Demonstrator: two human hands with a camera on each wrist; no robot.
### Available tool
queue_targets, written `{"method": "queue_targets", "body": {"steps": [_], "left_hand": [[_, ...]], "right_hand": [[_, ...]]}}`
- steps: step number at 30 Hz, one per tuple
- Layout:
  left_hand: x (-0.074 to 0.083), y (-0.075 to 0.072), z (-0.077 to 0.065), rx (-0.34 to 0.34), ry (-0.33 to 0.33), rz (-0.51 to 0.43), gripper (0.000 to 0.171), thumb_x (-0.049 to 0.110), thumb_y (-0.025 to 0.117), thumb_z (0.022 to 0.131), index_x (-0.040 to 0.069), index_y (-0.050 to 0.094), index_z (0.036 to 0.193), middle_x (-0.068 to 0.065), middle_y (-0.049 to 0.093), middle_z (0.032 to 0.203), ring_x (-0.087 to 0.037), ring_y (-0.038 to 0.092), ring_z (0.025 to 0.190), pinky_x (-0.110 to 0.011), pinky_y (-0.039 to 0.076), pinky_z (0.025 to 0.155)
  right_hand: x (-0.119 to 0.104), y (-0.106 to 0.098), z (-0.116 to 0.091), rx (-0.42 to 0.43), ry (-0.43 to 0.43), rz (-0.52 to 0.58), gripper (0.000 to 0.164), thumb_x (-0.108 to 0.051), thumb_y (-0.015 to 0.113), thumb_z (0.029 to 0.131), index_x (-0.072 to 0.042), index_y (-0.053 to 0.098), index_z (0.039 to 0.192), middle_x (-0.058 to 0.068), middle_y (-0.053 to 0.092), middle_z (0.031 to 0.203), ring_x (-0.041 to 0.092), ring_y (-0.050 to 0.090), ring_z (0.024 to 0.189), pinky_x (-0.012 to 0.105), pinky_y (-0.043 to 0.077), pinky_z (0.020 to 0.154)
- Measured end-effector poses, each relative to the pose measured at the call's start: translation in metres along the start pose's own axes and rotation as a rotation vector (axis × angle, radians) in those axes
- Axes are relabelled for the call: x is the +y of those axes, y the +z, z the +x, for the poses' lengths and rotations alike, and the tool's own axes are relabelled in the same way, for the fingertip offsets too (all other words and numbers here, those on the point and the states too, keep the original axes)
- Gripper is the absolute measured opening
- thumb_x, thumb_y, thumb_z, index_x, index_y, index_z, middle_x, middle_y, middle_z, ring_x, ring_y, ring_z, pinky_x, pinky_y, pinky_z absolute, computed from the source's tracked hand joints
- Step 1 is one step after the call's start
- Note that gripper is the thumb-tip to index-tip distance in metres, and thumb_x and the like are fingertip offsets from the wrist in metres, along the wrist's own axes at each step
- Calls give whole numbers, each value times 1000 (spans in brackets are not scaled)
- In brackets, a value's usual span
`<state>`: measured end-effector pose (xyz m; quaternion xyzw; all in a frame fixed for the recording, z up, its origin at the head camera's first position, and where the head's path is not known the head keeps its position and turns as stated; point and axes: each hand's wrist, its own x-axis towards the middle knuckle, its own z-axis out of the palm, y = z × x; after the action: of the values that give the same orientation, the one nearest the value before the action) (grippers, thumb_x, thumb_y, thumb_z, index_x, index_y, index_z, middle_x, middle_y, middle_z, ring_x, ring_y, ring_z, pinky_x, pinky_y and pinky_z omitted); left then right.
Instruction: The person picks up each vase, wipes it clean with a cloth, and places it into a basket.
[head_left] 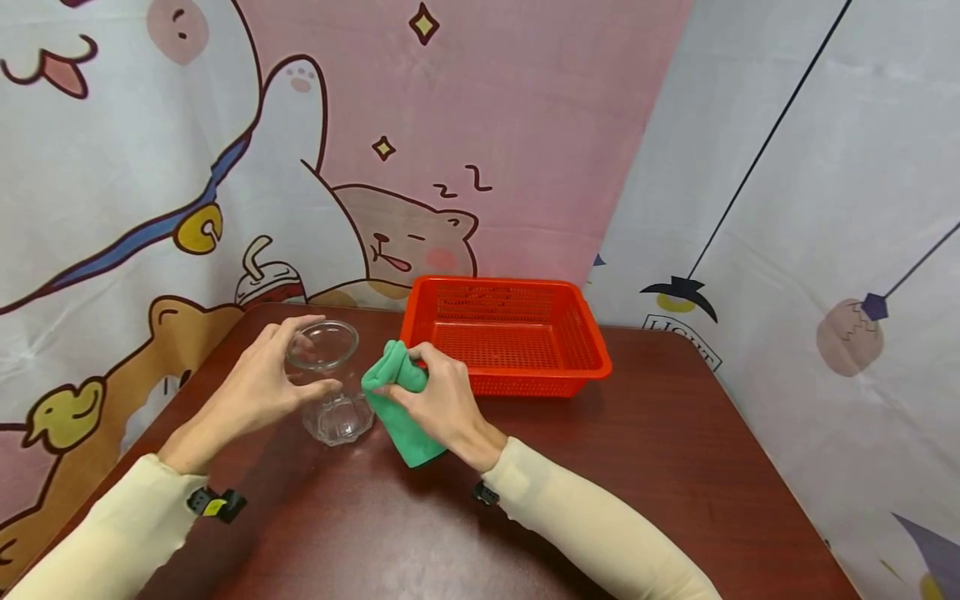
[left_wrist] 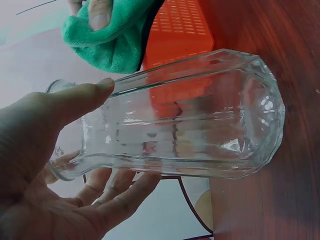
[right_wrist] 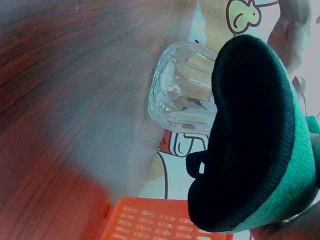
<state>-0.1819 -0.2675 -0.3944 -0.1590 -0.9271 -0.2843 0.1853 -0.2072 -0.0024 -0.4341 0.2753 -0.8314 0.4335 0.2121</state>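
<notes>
1. Inside the left hand [head_left: 262, 375], head view: fingers curl round a clear glass vase [head_left: 341, 421]; beside it, the right hand [head_left: 442, 404] pinches fuzzy green cloth [head_left: 405, 429].
2. Below the left grip, left wrist view: smooth, faceted glass.
3. Beyond the right grip, right wrist view: perforated red basket [right_wrist: 155, 222].

Both forearms are cream-sleeved: the left forearm [head_left: 112, 529] enters from the lower left, the right forearm [head_left: 592, 525] from the lower right, both angled inward. Bare skin shows at the left wrist [head_left: 187, 448] and right wrist [head_left: 486, 446]. Left hand [head_left: 262, 371]: arched in a wide C, palm turned toward the other hand, thumb [left_wrist: 82, 100] extended opposite bent, slightly spread fingers [left_wrist: 127, 200]. Right hand [head_left: 442, 396]: back of hand uppermost, thumb and fingers bent together in a pinch directed leftward. Hands stand apart, at near-equal height
</notes>
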Motion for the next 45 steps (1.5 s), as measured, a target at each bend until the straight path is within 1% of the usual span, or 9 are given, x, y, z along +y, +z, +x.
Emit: {"method": "queue_targets", "body": {"steps": [6, 11, 17, 21, 28, 29, 36, 41, 45], "left_hand": [[-6, -4, 4, -56, 49, -48, 94, 37, 89, 68, 35, 36, 146, -4, 59, 105, -19, 55, 97, -38, 54, 71], [-11, -6, 5, -104, 90, -94, 93, 29, 88, 72, 35, 33, 147, -4, 58, 111, -19, 58, 100, -35, 56, 68], [-16, -10, 5, -183, 112, -147, 94, 20, 85, 75, 35, 29, 149, -3, 59, 118, -18, 58, 107, -36, 56, 72], [-20, -13, 6, -236, 132, -187, 95, 13, 83, 77, 35, 28, 150, -3, 59, 123, -19, 59, 110, -32, 55, 74], [7, -32, 8, -313, 170, -266, 89, -6, 76, 79, 29, 33, 149, -10, 57, 125, -32, 56, 115, -35, 55, 70], [7, -33, 8, -322, 176, -272, 89, -6, 75, 79, 29, 33, 149, -9, 57, 126, -32, 56, 115, -34, 55, 69], [5, -35, 7, -356, 206, -296, 89, -8, 72, 82, 27, 30, 151, -4, 54, 128, -33, 55, 118, -33, 54, 77], [4, -35, 5, -374, 184, -325, 91, -7, 70, 84, 27, 23, 153, -12, 52, 134, -36, 55, 117, -36, 54, 80], [2, -34, 4, -361, 198, -311, 92, -5, 71, 84, 27, 21, 154, -14, 52, 134, -34, 56, 115, -38, 53, 81]], "right_hand": [[0, 1, -1, 0, -12, 3, 41, -47, 80, 75, -23, 61, 101, -15, 63, 89, -1, 59, 73, 17, 49, 59], [0, 2, -2, -11, -15, 13, 42, -48, 81, 75, -22, 61, 102, -14, 63, 89, -1, 59, 72, 17, 49, 58], [0, 2, -3, -26, 2, 12, 42, -45, 82, 75, -22, 61, 102, -14, 63, 89, -1, 59, 73, 17, 49, 59], [0, 2, -3, -28, 1, 10, 42, -46, 81, 75, -22, 61, 102, -14, 63, 89, -1, 59, 73, 17, 49, 58], [0, 3, -4, -34, -7, 17, 42, -47, 81, 74, -22, 61, 101, -14, 62, 88, 0, 59, 73, 16, 49, 59], [0, 3, -4, -36, -9, 16, 42, -47, 81, 74, -23, 61, 102, -15, 62, 88, 0, 58, 73, 16, 49, 60], [-4, 10, -2, -62, -46, 10, 43, -50, 79, 76, -23, 62, 106, -17, 60, 91, -1, 56, 75, 16, 47, 60], [-12, 17, 4, -51, -77, 9, 48, -50, 77, 78, -23, 63, 115, -17, 60, 96, -2, 55, 78, 15, 47, 64], [-18, 23, 8, -48, -103, 16, 48, -48, 76, 80, -24, 63, 119, -15, 59, 97, -1, 54, 80, 15, 47, 64]]}}
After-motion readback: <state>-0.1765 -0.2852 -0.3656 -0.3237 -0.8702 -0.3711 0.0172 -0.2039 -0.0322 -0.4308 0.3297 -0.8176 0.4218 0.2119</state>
